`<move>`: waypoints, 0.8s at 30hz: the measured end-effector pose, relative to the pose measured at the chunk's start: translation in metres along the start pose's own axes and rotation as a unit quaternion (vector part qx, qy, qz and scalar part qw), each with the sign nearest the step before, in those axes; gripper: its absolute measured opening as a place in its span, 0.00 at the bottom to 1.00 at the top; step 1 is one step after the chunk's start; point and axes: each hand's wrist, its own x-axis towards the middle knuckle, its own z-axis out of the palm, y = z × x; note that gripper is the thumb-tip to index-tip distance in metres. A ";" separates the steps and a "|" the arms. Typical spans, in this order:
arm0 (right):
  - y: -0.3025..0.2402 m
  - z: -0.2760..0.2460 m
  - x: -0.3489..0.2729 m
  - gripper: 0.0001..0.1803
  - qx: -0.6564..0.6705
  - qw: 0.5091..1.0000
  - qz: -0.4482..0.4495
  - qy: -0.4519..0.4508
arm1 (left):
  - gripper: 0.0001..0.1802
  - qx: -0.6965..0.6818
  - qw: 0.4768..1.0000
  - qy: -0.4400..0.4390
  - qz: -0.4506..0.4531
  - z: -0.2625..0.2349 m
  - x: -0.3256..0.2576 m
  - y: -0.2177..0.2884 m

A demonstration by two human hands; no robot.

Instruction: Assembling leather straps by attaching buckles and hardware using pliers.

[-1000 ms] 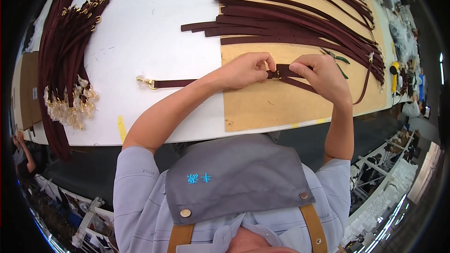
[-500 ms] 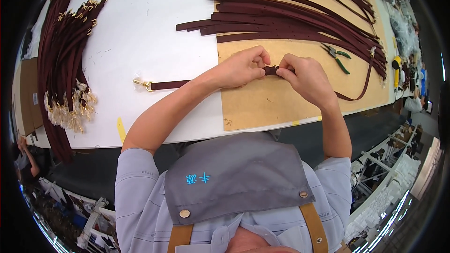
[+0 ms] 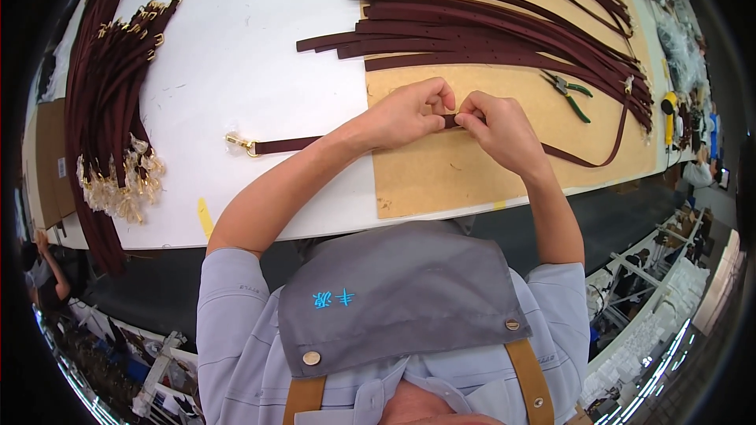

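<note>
A dark maroon strap [image 3: 287, 144] runs left to right beneath my forearms and through both hands. Its left end carries a gold clasp [image 3: 250, 146] wrapped in clear plastic; its right part curves up to another wrapped metal piece [image 3: 628, 85]. My left hand [image 3: 411, 114] pinches the strap at the brown board's left part, index finger raised and curled. Close beside it, my right hand [image 3: 504, 131] grips the same strap between thumb and fingers. Only a short stretch shows between the fingertips, and what lies under them is hidden.
Many maroon straps [image 3: 472, 31] lie across the brown board [image 3: 449, 181] beyond my hands. Green-handled pliers [image 3: 568, 94] rest to the right. At far left, a bundle of buckled straps [image 3: 118, 94] hangs over the white table's [image 3: 236, 47] edge, near a cardboard box [image 3: 51, 161].
My right hand has shifted slightly left along the strap, closer to my left hand. The left hand stays nearly in place.
</note>
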 end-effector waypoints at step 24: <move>0.023 -0.025 -0.004 0.11 0.168 0.983 0.032 -0.072 | 0.12 0.033 0.989 -0.094 -0.111 -0.029 -0.002 0.014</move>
